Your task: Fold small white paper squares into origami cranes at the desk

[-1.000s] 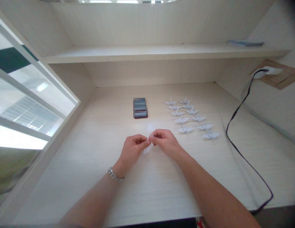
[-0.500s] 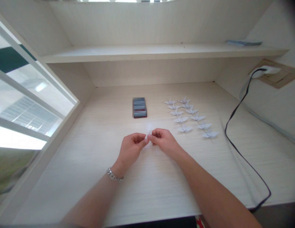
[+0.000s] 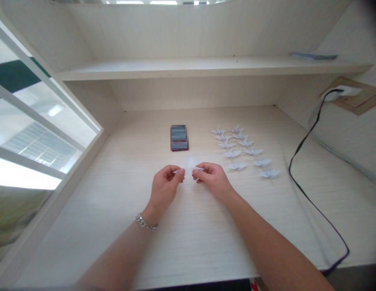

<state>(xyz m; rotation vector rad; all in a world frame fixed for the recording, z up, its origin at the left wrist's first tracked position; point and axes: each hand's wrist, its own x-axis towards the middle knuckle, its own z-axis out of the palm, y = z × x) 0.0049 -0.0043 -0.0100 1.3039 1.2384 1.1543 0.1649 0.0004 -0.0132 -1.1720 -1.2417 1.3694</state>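
My left hand (image 3: 165, 184) and my right hand (image 3: 212, 180) hover above the pale wood-grain desk (image 3: 115, 226). Between them is a small white folded paper piece (image 3: 190, 166), probably a paper crane, stretched out sideways. Each hand pinches one pointed end of it, and its glare-washed middle is hard to make out. A silver chain bracelet (image 3: 146, 222) circles my left wrist. A neat double row of several white paper cranes (image 3: 236, 149) stands to the right of my right hand, not touching it.
A dark rectangular object with blurred markings (image 3: 179, 138) lies ahead of my hands. A black cable (image 3: 309, 190) runs across the right of the desk from a wall socket (image 3: 342, 93). A shelf (image 3: 206, 66) spans above, and a window (image 3: 39, 109) is at the left.
My hands have moved apart sideways, and the folded paper now spreads out between them. Earlier it was bunched between my fingertips, with a flap hanging down.
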